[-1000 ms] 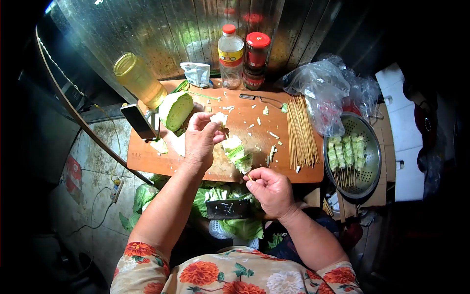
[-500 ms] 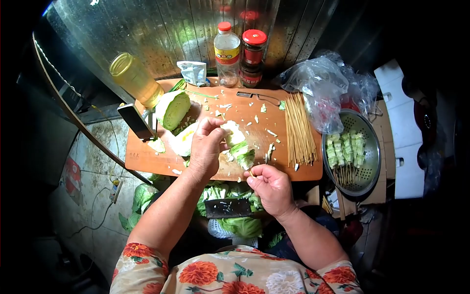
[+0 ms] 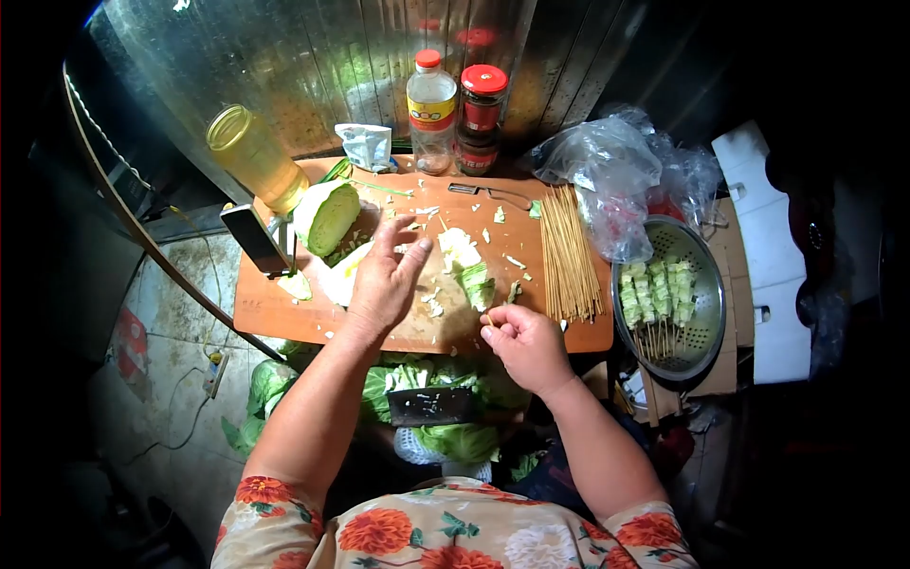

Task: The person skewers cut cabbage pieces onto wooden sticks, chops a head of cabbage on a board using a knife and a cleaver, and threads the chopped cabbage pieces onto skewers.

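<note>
My right hand [image 3: 529, 349] pinches the lower end of a cabbage skewer [image 3: 476, 284], its folded green and pale leaf pieces threaded over the board. Left of it, my left hand [image 3: 387, 275] is off the skewer with its fingers apart, holding nothing. Near that hand lie a cut cabbage piece [image 3: 343, 275] and a cabbage half [image 3: 327, 218] with its cut face showing. Both hands are above a wooden cutting board [image 3: 275, 318] strewn with leaf scraps.
Bare bamboo skewers [image 3: 571, 256] lie on the board's right. A metal colander [image 3: 718, 327] holds several finished cabbage skewers [image 3: 656, 292]. Behind stand a bottle [image 3: 432, 123], a red-lidded jar [image 3: 482, 119] and a tilted yellowish jar [image 3: 261, 166]. A phone [image 3: 254, 237] stands left; a plastic bag [image 3: 607, 175] lies right.
My left hand has let go of the leaf at the skewer's top and moved left, its fingers spreading. My right hand still grips the skewer. The whole view has shifted slightly.
</note>
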